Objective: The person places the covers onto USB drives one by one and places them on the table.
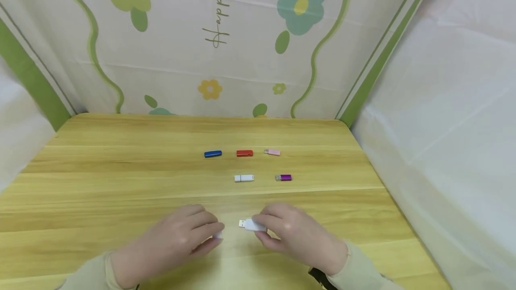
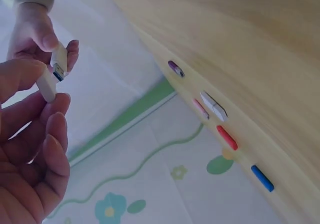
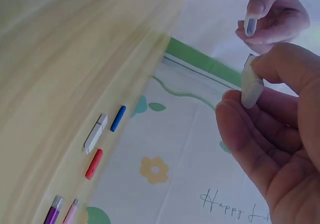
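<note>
My right hand (image 1: 296, 232) pinches a white USB stick (image 1: 253, 225) between thumb and fingers, its bare metal plug pointing left. In my left hand (image 1: 173, 238), thumb and fingertips grip a small white cap (image 1: 217, 235), mostly covered in the head view. The left wrist view shows the cap (image 2: 47, 85) close beside the plug of the USB stick (image 2: 59, 63). From the right wrist view, the hollow end of the cap (image 3: 251, 26) faces the stick (image 3: 251, 83). Cap and stick are apart, held above the near part of the table.
Farther back on the wooden table (image 1: 121, 169) lie a blue USB stick (image 1: 212, 154), a red one (image 1: 244, 153) and a pink one (image 1: 273, 152). Nearer are a white stick (image 1: 244, 178) and a purple one (image 1: 283, 177). A flowered cloth (image 1: 242, 61) hangs behind.
</note>
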